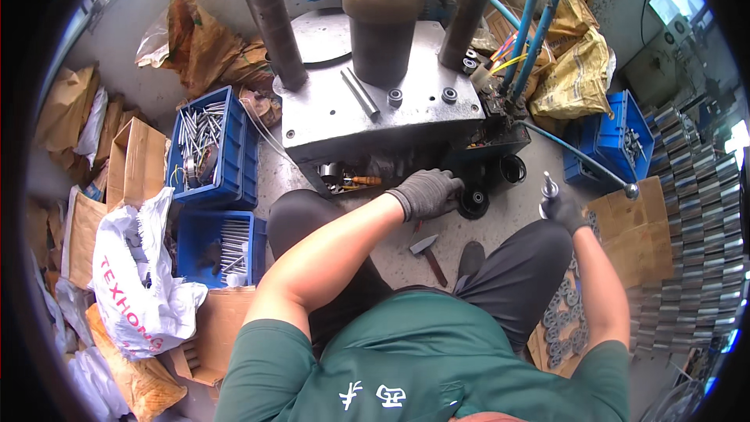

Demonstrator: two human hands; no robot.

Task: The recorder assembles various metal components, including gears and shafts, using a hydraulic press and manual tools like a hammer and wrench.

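Head view: nearer the person than the thick grey steel plate (422,113), the black ring-shaped part with a steel centre (474,199) shows its round face upward, its axis seemingly toward the camera. Past the plate's right corner, the silver stepped metal shaft (550,185) has its long axis running up the view, narrow tip foremost, tilted slightly left.

Left of the plate sit two blue plastic bins of metal rods (258,250). Below its front lies a wooden-handled steel hammer (435,266); under its right corner, a black hollow cylinder (494,176) stands between part and shaft. A thin blue bar with a round metal end (590,158) slants rightward from that corner, above the shaft.

Below the plate's front edge, the grey-gloved left hand (428,194) reaches rightward, fingers curled together beside the ring-shaped part; whether they grip it, I cannot tell. Right of the plate, the grey-gloved right hand (562,212) is clamped around the shaft's lower end, forearm rising from below.
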